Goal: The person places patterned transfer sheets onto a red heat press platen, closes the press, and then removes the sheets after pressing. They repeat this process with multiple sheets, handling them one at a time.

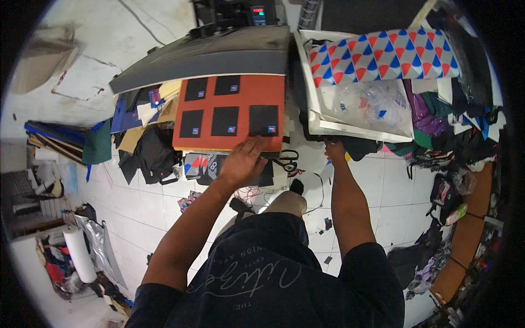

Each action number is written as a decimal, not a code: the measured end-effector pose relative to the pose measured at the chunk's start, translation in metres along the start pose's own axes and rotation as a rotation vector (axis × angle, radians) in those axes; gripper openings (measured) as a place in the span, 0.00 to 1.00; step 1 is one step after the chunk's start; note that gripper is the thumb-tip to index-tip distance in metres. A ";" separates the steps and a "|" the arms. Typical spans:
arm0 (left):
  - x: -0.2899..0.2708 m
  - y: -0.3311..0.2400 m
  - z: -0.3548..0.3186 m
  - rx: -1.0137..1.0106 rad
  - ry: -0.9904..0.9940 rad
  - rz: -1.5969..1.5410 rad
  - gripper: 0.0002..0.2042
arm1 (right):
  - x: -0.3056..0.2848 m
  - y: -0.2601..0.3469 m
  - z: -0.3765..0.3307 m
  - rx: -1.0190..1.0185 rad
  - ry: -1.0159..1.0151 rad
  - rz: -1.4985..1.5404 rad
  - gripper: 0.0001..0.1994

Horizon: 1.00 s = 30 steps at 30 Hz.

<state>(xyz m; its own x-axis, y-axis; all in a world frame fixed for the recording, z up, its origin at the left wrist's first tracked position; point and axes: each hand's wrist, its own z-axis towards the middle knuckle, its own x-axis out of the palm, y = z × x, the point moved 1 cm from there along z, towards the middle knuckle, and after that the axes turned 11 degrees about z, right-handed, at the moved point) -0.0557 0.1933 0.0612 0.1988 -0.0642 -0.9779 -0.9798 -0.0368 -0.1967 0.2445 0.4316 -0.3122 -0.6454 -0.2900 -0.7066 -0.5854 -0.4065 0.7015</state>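
Off to my left, a white roll (79, 254) leans beside a silver sheet (100, 240) on the tiled floor (145, 210). Further up on that side I have a green piece (97, 143) against a stack of flat boards (54, 141). On my right, purple plastic (422, 112) sits among heaped scraps, and long brown panels (474, 202) run down near the edge of my view.

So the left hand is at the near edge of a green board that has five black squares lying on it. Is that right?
Not quite: the board is orange-red, not green, as the head view shows. The left hand is at its near edge, and five black squares lie on it.
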 end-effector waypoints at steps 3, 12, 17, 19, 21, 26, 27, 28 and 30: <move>-0.016 0.017 -0.063 -0.063 -0.113 -0.161 0.21 | -0.003 0.075 -0.013 0.629 0.099 0.516 0.14; 0.042 0.159 -0.355 -0.676 -0.030 -0.487 0.15 | -0.010 0.167 -0.135 0.333 -0.395 -0.110 0.15; 0.067 0.209 -0.532 -1.028 -0.005 -0.616 0.15 | 0.030 0.313 -0.213 0.523 -0.062 -0.234 0.12; 0.072 0.221 -0.574 -1.144 -0.028 -0.654 0.15 | 0.059 0.346 -0.242 0.335 0.122 -0.115 0.08; 0.079 0.227 -0.592 -1.214 -0.037 -0.639 0.16 | 0.084 0.423 -0.244 0.287 0.365 0.028 0.08; 0.112 0.251 -0.582 -1.239 -0.067 -0.723 0.17 | 0.141 0.575 -0.189 0.047 0.571 0.247 0.09; 0.109 0.255 -0.569 -1.228 -0.059 -0.753 0.17 | 0.153 0.595 -0.173 0.016 0.518 0.334 0.09; 0.113 0.261 -0.560 -1.210 -0.010 -0.796 0.18 | 0.164 0.614 -0.153 -0.022 0.463 0.420 0.10; 0.101 0.275 -0.541 -1.189 0.093 -0.862 0.18 | 0.181 0.645 -0.107 -0.081 0.340 0.526 0.09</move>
<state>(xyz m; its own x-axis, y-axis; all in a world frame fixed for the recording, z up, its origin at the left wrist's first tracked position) -0.2921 -0.3628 -0.0534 0.7440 0.3418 -0.5741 0.0257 -0.8733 -0.4865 -0.1978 0.0239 0.0024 -0.6367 -0.7228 -0.2686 -0.1845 -0.1954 0.9632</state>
